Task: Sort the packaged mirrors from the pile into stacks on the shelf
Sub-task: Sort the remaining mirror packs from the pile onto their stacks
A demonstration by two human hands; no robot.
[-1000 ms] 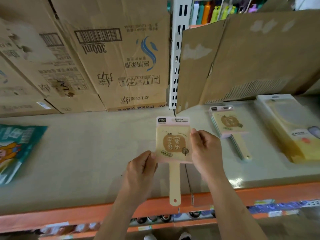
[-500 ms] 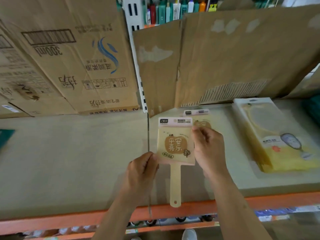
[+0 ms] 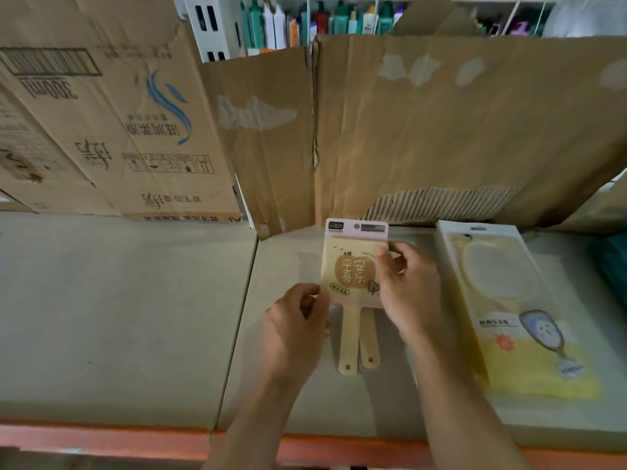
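Observation:
A packaged hand mirror with a pink header, a cream face and an orange apple print is held between both hands over the shelf. My left hand pinches its lower left corner. My right hand grips its right edge. It sits right over a stack of the same mirrors, of which only a second cream handle shows, so I cannot tell whether it touches the stack. To the right lies a stack of larger yellow packaged mirrors.
Flattened cardboard leans along the back of the shelf, with printed cartons at the left. A white upright and bottles show behind. The orange shelf lip runs along the front. Something teal lies at the far right.
Both hands carried the mirror to the right, from the bare shelf to directly over the stack of matching mirrors. The view turned right with them.

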